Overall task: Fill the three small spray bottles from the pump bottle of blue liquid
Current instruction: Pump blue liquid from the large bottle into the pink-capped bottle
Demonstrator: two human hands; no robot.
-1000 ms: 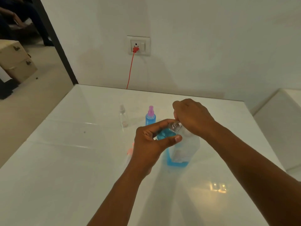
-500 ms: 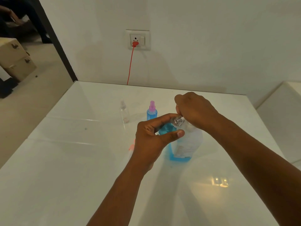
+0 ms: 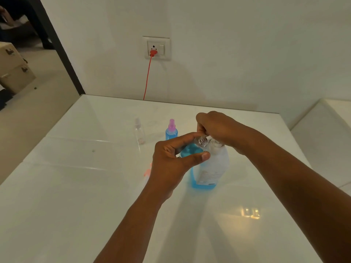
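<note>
my left hand (image 3: 169, 164) holds a small clear plastic spray bottle (image 3: 191, 149), open at the neck and partly filled with blue liquid, above the glossy white counter (image 3: 76, 205); the grip here is closed around the bottle, index finger curved over the far side and thumb (image 3: 199, 158) pressed on the near side. the bottle's threaded neck sits at the white nozzle of the large clear pump bottle of blue liquid (image 3: 210, 168), which stands upright on the counter just right of my left hand, its blue level low near the base and a printed label on its face. my right hand (image 3: 218, 130) rests on top of the pump head, fingers curled down over it; this grip is clamped on the pump, and the pump head itself is mostly hidden under the hand. behind my hands, a second small spray bottle full of blue liquid with a pink cap (image 3: 171, 130) stands upright on the counter. to its left, well apart, stands a third small clear spray bottle with a clear cap (image 3: 139, 131); it appears to hold no blue liquid. a pink spray cap (image 3: 148, 170) lies on the counter beside my left wrist, partly hidden by it. on the white wall behind the counter, a red plug and cable (image 3: 150, 69) hang from a white wall socket (image 3: 156, 48).
</note>
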